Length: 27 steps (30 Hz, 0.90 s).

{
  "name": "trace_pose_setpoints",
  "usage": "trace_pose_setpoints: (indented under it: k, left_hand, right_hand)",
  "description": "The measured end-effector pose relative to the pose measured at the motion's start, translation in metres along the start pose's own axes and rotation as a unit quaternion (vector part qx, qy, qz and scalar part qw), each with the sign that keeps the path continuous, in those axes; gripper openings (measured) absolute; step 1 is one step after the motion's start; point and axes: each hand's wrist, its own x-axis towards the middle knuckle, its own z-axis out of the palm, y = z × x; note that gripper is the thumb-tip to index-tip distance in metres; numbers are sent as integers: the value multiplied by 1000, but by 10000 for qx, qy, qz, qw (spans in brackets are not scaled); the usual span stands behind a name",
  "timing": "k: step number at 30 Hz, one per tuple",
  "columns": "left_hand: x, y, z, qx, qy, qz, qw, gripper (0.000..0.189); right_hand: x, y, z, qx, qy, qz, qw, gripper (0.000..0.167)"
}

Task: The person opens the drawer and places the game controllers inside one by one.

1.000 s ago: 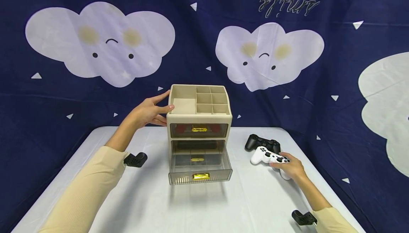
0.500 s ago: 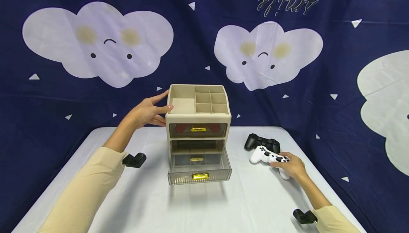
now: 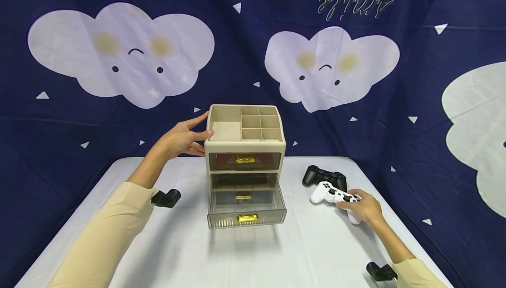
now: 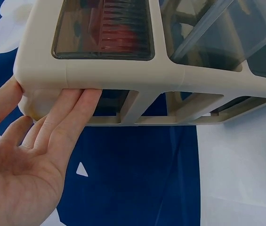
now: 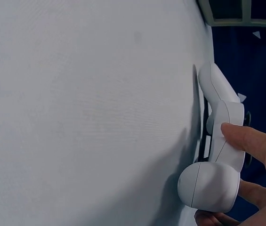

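A beige drawer organizer (image 3: 245,146) stands in the middle of the table in the head view. Its top has several compartments, and its clear lower drawer (image 3: 247,211) is pulled out. My left hand (image 3: 179,138) rests against the organizer's left side, thumb over the top rim. In the left wrist view its fingers (image 4: 71,113) lie nearly straight along the side. To the right, my right hand (image 3: 363,207) pinches a white game controller (image 3: 327,192) by its near end. In the right wrist view the thumb (image 5: 245,136) presses the controller's edge. A black game controller (image 3: 322,176) lies just behind, partly covered.
Behind the shut upper drawer (image 3: 221,161) something red shows. The white table (image 3: 300,253) runs back to a dark blue cloth (image 3: 245,37) printed with clouds. Small black devices sit at the left wrist (image 3: 166,198) and right wrist (image 3: 381,271).
My right hand has shifted slightly to the right and toward me, with the white controller moving along. The left hand keeps its place on the organizer.
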Motion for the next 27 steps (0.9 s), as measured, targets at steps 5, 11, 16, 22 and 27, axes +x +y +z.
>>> trace_pose_setpoints:
  k: [5, 11, 16, 22, 27]
  left_hand:
    - [1, -1, 0, -21, 0, -8, 10000, 79]
    - [1, -1, -1, -80, -45, -19, 10000, 80]
    - [1, -1, 0, -177, -100, -64, 9998, 80]
    - [1, -1, -1, -114, -55, -67, 9999, 80]
    - [0, -1, -1, -72, -46, -61, 9999, 79]
  right_hand:
    - [-4, -9, -8, 24, -1, -93, 10000, 77]
    - [-8, -22, -16, -65, -19, -309, 9995, 74]
    - [-13, -37, -25, -80, -83, -561, 9984, 74]
    - [-18, -59, -37, -25, -164, -769, 9969, 75]
    - [-22, -75, -45, 63, -249, -978, 9949, 73]
